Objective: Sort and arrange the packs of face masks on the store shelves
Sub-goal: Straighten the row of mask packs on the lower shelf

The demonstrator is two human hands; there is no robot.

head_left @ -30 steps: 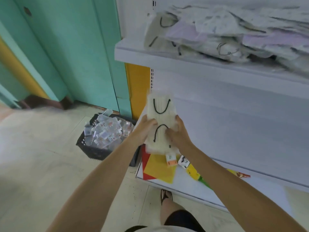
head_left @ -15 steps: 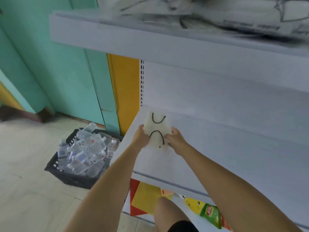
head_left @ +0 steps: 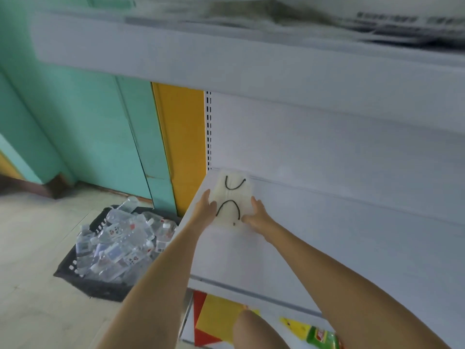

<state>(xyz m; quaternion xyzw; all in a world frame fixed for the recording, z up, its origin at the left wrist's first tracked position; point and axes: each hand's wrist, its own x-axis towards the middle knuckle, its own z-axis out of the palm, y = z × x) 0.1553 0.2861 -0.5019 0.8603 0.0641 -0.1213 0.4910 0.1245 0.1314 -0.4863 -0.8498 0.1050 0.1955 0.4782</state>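
Observation:
A clear pack of white face masks [head_left: 232,197] with black ear loops lies flat at the far left back corner of the white middle shelf [head_left: 327,248]. My left hand [head_left: 205,209] rests against its left edge. My right hand [head_left: 256,215] presses on its right edge and near corner. Both hands have their fingers on the pack. More mask packs [head_left: 289,18] lie in a blurred heap on the upper shelf [head_left: 176,56].
A black crate of clear plastic bottles [head_left: 113,248] sits on the floor to the left of the shelf unit. The bottom shelf holds red and yellow sheets [head_left: 216,321] and a green packet [head_left: 322,337]. A yellow post [head_left: 181,147] and teal wall stand at left.
The pack has gone from upright in front of the shelves down onto the middle shelf and back into its left corner. The view has dropped toward that shelf.

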